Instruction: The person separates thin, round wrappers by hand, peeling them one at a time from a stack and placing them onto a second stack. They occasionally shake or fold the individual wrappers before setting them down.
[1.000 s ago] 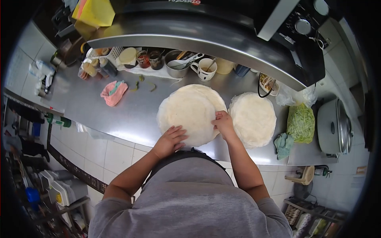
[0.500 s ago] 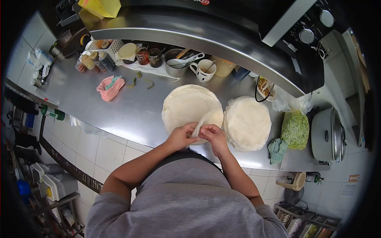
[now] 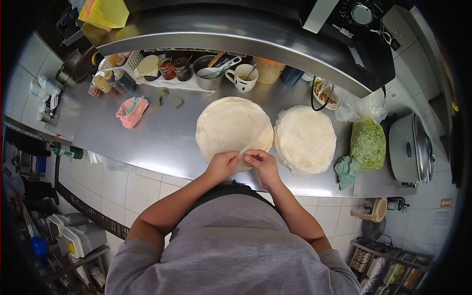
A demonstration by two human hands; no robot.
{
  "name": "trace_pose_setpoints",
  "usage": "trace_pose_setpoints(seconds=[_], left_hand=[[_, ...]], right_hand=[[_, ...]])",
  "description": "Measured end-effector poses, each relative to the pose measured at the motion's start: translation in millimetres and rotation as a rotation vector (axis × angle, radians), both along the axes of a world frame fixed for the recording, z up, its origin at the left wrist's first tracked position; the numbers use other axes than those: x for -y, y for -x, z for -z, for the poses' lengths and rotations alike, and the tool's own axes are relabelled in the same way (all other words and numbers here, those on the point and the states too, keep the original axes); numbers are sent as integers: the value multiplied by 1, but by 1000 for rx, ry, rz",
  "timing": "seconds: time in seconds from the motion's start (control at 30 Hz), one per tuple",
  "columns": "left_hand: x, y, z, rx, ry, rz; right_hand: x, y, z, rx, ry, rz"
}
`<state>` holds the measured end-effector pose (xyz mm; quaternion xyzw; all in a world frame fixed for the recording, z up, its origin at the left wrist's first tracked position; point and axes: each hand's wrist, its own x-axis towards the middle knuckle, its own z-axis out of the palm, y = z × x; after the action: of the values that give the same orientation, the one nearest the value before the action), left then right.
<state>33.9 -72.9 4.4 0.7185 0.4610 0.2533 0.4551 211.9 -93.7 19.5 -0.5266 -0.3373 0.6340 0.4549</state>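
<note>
Two round stacks of thin pale sheets lie side by side on the steel counter: a left stack and a right stack. Over the near edge of the left one, my left hand and my right hand meet with their fingers pinched. Both hold a lifted edge of a thin sheet, which rises as a narrow fold between the fingertips. How far the lifted part reaches is hidden by the hands.
A pink cloth lies at the left, with green scraps nearby. Jars, a pot and a mug line the back. At the right are a green cloth, a bag of greens and a large cooker.
The raised flap of sheet between my hands has become smaller and lower. My hands have shifted slightly, and the camera view has turned a little.
</note>
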Motion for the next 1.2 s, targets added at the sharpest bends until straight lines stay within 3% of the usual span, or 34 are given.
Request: trace_pose_setpoints(seconds=[0.07,0.1,0.17,0.27,0.4,0.5,0.53,0.6,0.67,0.73,0.8,0.83,0.9,0.93,1.0,1.03,1.1,1.2], left_hand=[[-1,-5,11,468,588,-252],[-2,-4,11,466,590,-248],[-6,-1,12,667,847,-317],[-4,-4,6,766,838,-204],[-4,-7,6,690,762,-155],[-5,-7,8,654,738,-134],[-6,-8,-8,722,786,-104],[-9,-5,-46,794,830,-76],[-15,4,-98,1054,1026,121],[-29,18,-119,1099,1024,180],[-49,37,-120,1235,989,248],[-60,44,-112,1238,984,246],[-78,54,-76,1309,873,-26],[-79,56,-62,1308,871,-29],[-81,58,-36,1284,882,-362],[-77,60,-19,1284,879,-359],[-58,65,10,984,864,-442],[-32,59,12,846,851,-523]], right_hand=[[2,0,7,18,22,9],[3,0,8,38,43,14],[8,1,8,81,12,-8],[9,0,8,182,-80,-66],[10,2,12,306,-157,-118],[8,-3,13,192,-127,-117],[4,-4,4,192,-131,-120],[-5,-12,-15,90,-278,309],[-14,-33,-29,200,-343,329],[-23,-60,-37,309,-411,347],[-30,-82,-44,-160,-74,13],[-33,-77,-54,-206,-142,72],[-45,-70,-59,-175,-86,111],[-49,-69,-59,-145,-29,156],[-57,-71,-30,-39,30,159],[-62,-74,-15,71,88,163],[-58,-77,1,8,121,154],[-47,-75,13,-51,180,150]])
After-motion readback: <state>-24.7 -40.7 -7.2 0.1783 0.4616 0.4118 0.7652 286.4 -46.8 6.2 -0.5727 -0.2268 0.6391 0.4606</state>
